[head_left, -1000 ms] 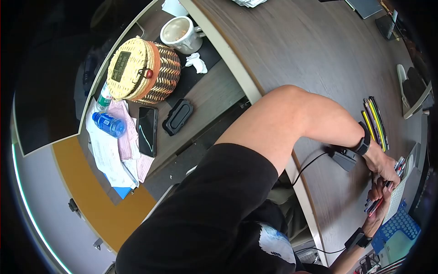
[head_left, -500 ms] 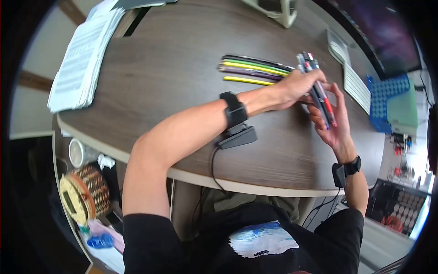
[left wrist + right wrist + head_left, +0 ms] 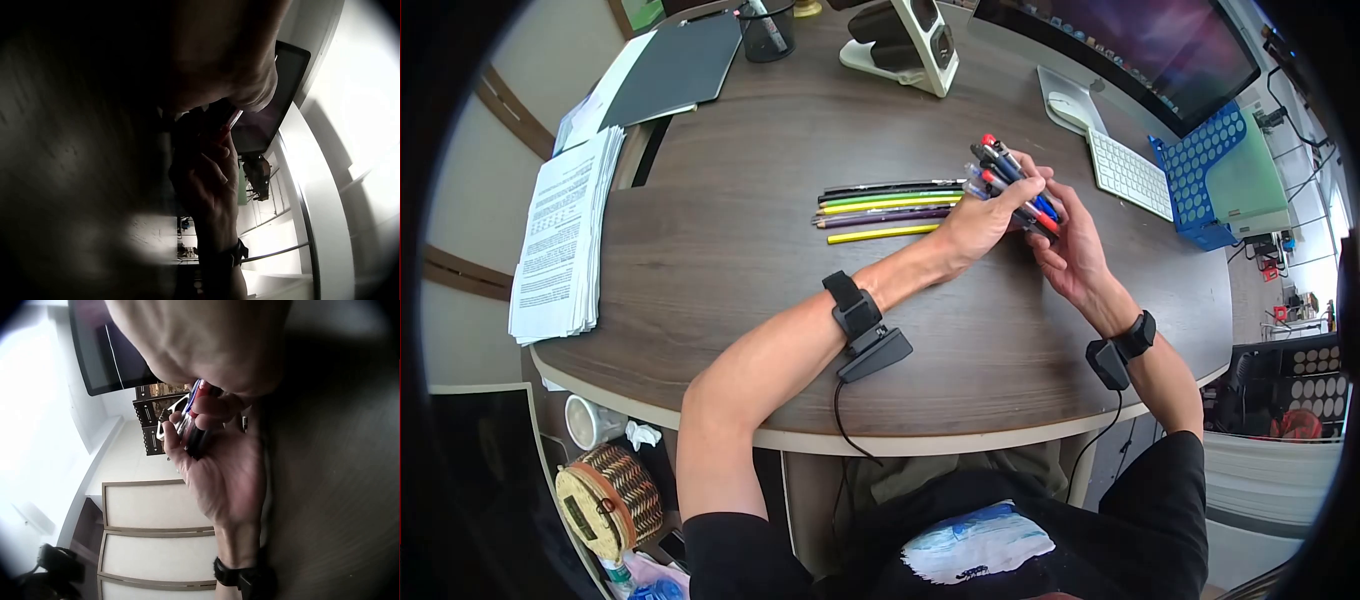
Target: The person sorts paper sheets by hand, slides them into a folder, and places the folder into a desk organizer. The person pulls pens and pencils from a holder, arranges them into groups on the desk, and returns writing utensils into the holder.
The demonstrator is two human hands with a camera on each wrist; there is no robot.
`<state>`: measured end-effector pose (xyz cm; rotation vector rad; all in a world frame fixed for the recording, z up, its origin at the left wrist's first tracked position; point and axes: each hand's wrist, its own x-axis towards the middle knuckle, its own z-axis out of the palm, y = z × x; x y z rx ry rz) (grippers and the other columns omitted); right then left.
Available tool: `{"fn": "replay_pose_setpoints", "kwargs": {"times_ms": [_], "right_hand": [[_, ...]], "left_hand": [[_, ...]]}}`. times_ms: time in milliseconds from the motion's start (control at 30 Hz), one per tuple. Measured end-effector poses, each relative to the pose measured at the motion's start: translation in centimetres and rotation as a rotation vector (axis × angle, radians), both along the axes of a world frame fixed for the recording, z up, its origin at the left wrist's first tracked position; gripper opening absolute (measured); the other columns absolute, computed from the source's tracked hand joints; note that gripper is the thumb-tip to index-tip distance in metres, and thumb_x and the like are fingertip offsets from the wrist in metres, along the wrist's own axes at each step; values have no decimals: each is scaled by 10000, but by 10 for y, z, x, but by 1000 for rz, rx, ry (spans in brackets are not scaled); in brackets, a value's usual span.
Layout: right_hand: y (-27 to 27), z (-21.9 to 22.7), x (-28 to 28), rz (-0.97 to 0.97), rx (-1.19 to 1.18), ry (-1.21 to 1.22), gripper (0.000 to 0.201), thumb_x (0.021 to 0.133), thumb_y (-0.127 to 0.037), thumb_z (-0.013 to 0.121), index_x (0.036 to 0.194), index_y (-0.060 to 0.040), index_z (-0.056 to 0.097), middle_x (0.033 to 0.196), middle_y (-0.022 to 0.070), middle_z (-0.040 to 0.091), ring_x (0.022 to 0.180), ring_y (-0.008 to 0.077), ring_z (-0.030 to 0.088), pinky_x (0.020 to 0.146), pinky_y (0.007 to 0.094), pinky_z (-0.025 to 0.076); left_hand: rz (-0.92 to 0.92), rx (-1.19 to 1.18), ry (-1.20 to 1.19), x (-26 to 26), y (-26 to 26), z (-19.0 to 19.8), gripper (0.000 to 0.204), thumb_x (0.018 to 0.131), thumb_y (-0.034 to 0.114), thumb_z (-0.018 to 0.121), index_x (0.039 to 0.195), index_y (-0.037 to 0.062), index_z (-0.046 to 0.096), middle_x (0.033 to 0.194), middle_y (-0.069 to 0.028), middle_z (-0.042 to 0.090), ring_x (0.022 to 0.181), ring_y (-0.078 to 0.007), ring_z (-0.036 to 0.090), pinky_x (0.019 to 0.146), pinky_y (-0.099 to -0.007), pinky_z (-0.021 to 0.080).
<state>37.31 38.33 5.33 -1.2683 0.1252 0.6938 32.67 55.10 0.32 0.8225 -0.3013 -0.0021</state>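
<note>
In the head view, my left hand (image 3: 980,228) grips a bundle of pens (image 3: 1013,188) with red, black and blue parts, its thumb lying across them. My right hand (image 3: 1080,250) meets it from the other side, fingers curled at the bundle's lower end. The right wrist view shows the pens (image 3: 201,403) between the left hand's (image 3: 228,472) thumb and fingers. Dark in the left wrist view, the right hand (image 3: 209,181) is against a red pen end (image 3: 224,132). Left of both hands, several pencils (image 3: 880,216) lie side by side, the lowest one yellow.
A paper stack (image 3: 560,240) and dark folder (image 3: 680,65) occupy the left side. Behind are a pen cup (image 3: 767,38) and white stand (image 3: 941,70). To the right sit a keyboard (image 3: 1130,172), mouse (image 3: 1068,108) and blue rack (image 3: 1197,175). Cables run from both wrist cameras.
The head view has swung from the side shelf to the desk. The pen bundle, upright-leaning before, now slants more, with both hands still at it; the pencils remain in their row.
</note>
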Motion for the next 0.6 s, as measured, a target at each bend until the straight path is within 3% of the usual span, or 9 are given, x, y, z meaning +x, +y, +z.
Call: {"fn": "replay_pose_setpoints", "kwargs": {"times_ms": [167, 200, 233, 300, 333, 433, 500, 567, 600], "right_hand": [[-1, -6, 12, 77, -25, -79, 393, 1061, -428, 629, 1119, -42, 585, 792, 45, 615, 438, 78, 534, 287, 182, 315], [2, -5, 14, 41, -35, -62, 361, 1070, -395, 623, 1134, -41, 591, 765, 39, 605, 434, 70, 522, 289, 184, 303], [5, -3, 14, 6, -47, -42, 329, 1079, -361, 617, 1150, -40, 596, 738, 32, 595, 431, 62, 509, 290, 187, 292], [6, 0, 19, -14, -27, -48, 283, 1084, -318, 614, 1113, -37, 611, 685, 13, 567, 417, 55, 479, 291, 188, 279], [4, 1, 28, 2, 33, -34, 284, 1082, -319, 618, 1094, -35, 620, 675, 5, 560, 412, 52, 469, 292, 188, 276], [11, 14, 55, -42, 33, -96, 271, 1082, -323, 610, 1063, -55, 647, 650, -5, 548, 386, 48, 419, 294, 194, 272], [1, 13, 94, 80, 85, -139, 278, 1085, -330, 599, 1070, -57, 647, 700, 19, 587, 404, 53, 435, 301, 196, 274], [24, 29, 108, 18, 81, -176, 268, 1082, -318, 604, 1079, -53, 645, 743, 39, 612, 425, 57, 463, 305, 198, 272], [34, 35, 115, -46, 76, -206, 258, 1079, -305, 610, 1087, -49, 642, 785, 58, 636, 446, 61, 492, 309, 200, 270]], "left_hand": [[29, 6, 30, -2, -2, 2, 330, 1077, 345, 674, 1329, 187, 532, 1558, -113, 473, 1335, -223, 589, 1128, -467, 532], [1, 29, 58, -2, -1, 4, 492, 1051, 362, 714, 1444, 175, 486, 1565, -113, 464, 1353, -224, 574, 1128, -460, 525], [2, 30, 57, -1, -1, 3, 492, 1051, 362, 714, 1444, 175, 486, 1565, -113, 464, 1353, -224, 574, 1128, -460, 525], [94, 171, -1, 0, -1, 7, 721, 1010, 394, 765, 1564, 150, 373, 1578, -133, 442, 1375, -240, 556, 1133, -470, 510], [59, 119, 15, -4, 0, 8, 928, 964, 402, 816, 1636, 129, 237, 1586, -188, 406, 1392, -277, 547, 1138, -491, 496], [206, 188, 151, -7, -4, 9, 954, 957, 372, 826, 1637, 130, 202, 1567, -237, 396, 1405, -309, 538, 1139, -513, 489], [207, 215, 142, -5, -3, 5, 892, 956, 324, 826, 1606, 100, 259, 1547, -255, 402, 1397, -321, 550, 1132, -493, 500], [131, 331, 137, 1, -4, -5, 756, 975, 266, 801, 1553, 81, 350, 1531, -234, 426, 1363, -303, 582, 1109, -439, 518], [114, 341, 126, 1, -4, -5, 577, 986, 196, 768, 1462, 51, 476, 1478, -203, 506, 1310, -267, 621, 1077, -377, 531]]}}
